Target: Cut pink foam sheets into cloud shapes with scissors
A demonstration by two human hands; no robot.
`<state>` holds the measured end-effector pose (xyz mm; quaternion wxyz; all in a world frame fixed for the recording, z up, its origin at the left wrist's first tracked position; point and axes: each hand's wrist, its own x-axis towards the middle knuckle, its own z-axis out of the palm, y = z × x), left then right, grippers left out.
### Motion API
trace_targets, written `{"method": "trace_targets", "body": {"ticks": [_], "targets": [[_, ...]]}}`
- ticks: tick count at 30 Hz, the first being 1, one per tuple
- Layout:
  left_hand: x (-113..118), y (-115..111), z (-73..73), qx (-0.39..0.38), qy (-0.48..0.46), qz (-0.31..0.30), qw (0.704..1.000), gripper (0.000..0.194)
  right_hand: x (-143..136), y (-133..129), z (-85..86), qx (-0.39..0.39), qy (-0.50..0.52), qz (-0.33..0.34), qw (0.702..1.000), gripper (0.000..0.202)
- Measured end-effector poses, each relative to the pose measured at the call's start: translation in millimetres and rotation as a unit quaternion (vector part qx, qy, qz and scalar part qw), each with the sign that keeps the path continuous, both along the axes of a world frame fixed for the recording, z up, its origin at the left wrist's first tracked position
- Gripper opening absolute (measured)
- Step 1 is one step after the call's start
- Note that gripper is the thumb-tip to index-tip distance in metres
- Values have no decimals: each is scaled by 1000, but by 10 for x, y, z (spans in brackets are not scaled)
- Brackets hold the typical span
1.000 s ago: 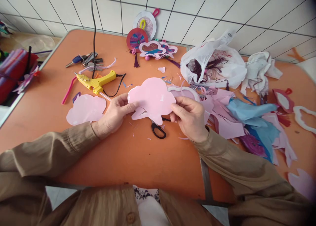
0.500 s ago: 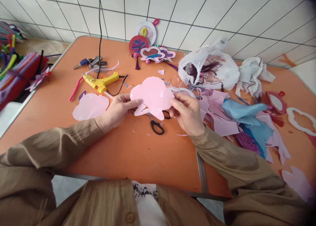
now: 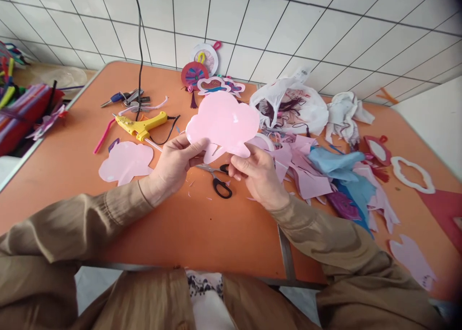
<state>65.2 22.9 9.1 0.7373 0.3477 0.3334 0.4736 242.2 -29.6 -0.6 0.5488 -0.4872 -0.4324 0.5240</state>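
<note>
A glossy pink cloud-shaped paper cutout [image 3: 225, 118] with short tabs below stands raised above the table. My left hand [image 3: 173, 164] pinches its lower left edge, thumb in front. My right hand [image 3: 256, 173] is closed just under its lower right tab, thumb and fingertips together; whether anything lies between them is hidden. Beneath the hands rest scissors [image 3: 221, 188] with black handles. A second pink cutout [image 3: 126, 162] of similar shape lies left of my left hand. Beyond it sits a yellow hot glue gun [image 3: 142, 125].
Pink paper scraps [image 3: 306, 173] and blue sheets [image 3: 335, 161] are heaped at right. Behind them are a white plastic bag [image 3: 312, 108] and crumpled white material [image 3: 346, 113]. Finished round ornaments [image 3: 195, 75] lean by the tiled wall. Keys [image 3: 133, 96] lie back left. A cord [image 3: 140, 46] hangs down.
The cutout has risen a little and tilted. My right hand has shifted from its right side to below its lower right tab. The whole view has also moved slightly.
</note>
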Motion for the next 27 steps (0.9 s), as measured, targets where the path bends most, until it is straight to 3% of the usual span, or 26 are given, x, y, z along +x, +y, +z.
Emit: {"method": "trace_targets", "body": {"ticks": [10, 27], "targets": [[117, -115, 40, -18, -16, -8, 1000, 34, -156, -29, 10, 9, 57, -20, 998, 23], [120, -144, -35, -31, -35, -41, 998, 37, -175, -2, 27, -10, 19, -49, 999, 21]]}}
